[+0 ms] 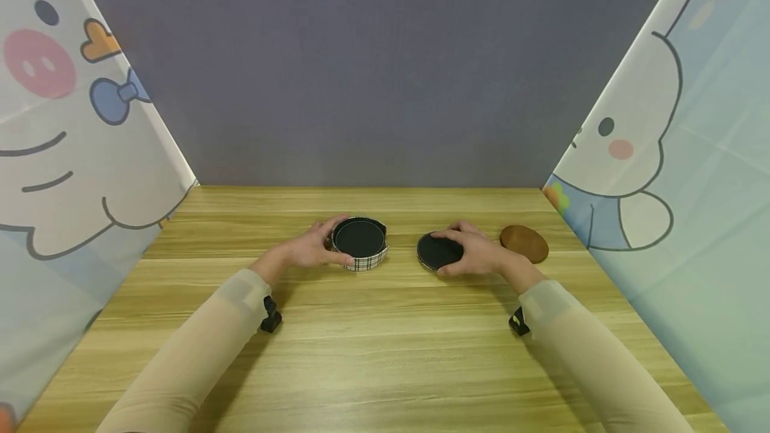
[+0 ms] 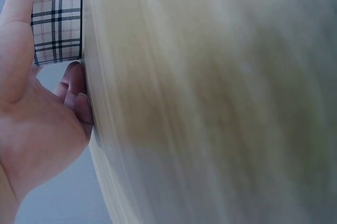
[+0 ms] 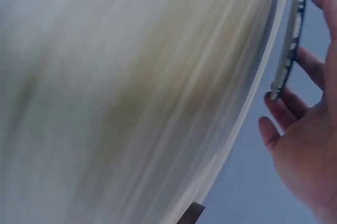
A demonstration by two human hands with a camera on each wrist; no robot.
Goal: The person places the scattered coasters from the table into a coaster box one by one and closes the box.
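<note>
A round plaid coaster holder (image 1: 369, 264) stands on the table, with a black disc face filling its inside and a gap in its wall on the right. My left hand (image 1: 311, 244) grips it from the left, thumb at the front and fingers round the back. In the left wrist view, its checked wall (image 2: 57, 19) rises upright from the tabletop. My right hand (image 1: 479, 250) holds a thin round black coaster (image 1: 436, 252) by the edge between thumb and fingers. The right wrist view shows this coaster (image 3: 290, 42) edge-on, with a checked rim, raised off the table.
A brown oval wooden piece (image 1: 525, 244) lies on the table just right of my right hand. The wood-grain table (image 1: 385, 353) ends at a grey back panel (image 1: 373, 72). Cartoon-printed cloth walls (image 1: 625, 152) stand on both sides.
</note>
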